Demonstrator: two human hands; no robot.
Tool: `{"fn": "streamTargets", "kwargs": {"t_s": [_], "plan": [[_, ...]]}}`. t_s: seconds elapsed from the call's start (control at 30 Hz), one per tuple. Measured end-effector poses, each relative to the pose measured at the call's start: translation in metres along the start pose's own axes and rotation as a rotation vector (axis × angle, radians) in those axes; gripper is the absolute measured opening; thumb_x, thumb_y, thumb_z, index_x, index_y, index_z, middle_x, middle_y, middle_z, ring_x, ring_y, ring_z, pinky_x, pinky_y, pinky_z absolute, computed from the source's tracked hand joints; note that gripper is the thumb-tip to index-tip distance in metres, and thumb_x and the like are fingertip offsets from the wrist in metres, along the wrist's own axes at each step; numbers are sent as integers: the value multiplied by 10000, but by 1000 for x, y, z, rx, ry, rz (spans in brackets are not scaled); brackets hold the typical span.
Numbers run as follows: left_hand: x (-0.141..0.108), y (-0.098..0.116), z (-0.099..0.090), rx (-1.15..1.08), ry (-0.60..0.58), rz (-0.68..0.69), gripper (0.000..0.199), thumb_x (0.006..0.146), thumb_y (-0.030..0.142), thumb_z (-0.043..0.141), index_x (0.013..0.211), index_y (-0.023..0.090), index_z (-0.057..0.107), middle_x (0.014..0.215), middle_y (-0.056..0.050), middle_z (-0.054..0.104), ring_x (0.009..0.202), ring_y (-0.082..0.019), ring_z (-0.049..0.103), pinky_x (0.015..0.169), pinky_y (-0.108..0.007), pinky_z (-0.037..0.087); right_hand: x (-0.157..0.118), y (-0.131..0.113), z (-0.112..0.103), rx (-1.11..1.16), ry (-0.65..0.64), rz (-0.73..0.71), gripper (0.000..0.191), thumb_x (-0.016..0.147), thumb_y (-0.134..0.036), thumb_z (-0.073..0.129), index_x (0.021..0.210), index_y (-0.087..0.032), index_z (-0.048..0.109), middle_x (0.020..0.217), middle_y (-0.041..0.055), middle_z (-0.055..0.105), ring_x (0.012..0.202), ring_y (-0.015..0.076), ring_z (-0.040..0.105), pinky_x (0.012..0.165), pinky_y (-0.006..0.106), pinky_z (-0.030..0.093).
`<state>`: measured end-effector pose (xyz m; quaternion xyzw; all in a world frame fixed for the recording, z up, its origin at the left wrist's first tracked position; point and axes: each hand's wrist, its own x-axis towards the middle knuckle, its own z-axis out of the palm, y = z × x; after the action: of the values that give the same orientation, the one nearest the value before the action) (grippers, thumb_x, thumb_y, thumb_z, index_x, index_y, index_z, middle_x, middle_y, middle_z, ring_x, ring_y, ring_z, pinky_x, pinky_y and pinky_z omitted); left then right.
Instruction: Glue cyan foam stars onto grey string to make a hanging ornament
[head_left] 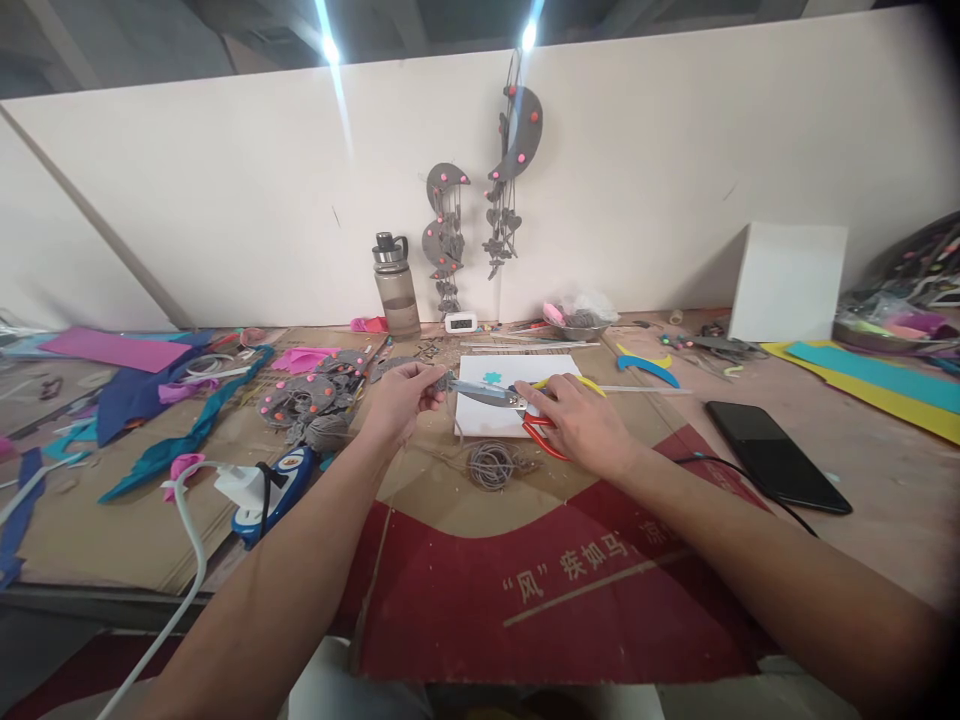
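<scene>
My left hand (406, 402) pinches a small grey piece (451, 381), probably felt, between thumb and fingers. Scissors (484, 393) with red and yellow handles are in my right hand (583, 422), their blades pointing left at the grey piece. Whether the tips touch it I cannot tell. Beneath the blades lies a white sheet (544, 371) with a small turquoise flower shape (492, 378) on it. A coil of grey cord (491, 466) rests on the cardboard (450, 505) just in front. Left of my left hand is a heap of grey felt pieces with pink and orange dots (311, 393).
A black phone (780, 455) lies at right, with a cable beside it. A blue power strip (274, 492) with a white plug sits at left. Along the wall are a bottle (397, 292), a small clock (460, 323) and a bowl (577, 320). Grey moon-shaped hangings (517, 135) decorate the wall.
</scene>
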<state>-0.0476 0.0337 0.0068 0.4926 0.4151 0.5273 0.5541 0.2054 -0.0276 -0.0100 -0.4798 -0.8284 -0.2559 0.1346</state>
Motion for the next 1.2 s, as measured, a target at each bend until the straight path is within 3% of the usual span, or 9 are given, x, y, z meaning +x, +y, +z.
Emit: {"fn": "streamTargets", "kwargs": {"t_s": [1.2], "plan": [[-4, -2, 2, 47, -27, 26, 298, 660, 365, 748, 683, 129, 567, 556, -17, 590, 498, -83, 528, 457, -186, 397, 1, -3, -4, -61, 16, 14, 479, 858, -227, 514, 1334, -210, 461, 947, 97, 542, 848, 219, 467, 721, 309, 335]]}}
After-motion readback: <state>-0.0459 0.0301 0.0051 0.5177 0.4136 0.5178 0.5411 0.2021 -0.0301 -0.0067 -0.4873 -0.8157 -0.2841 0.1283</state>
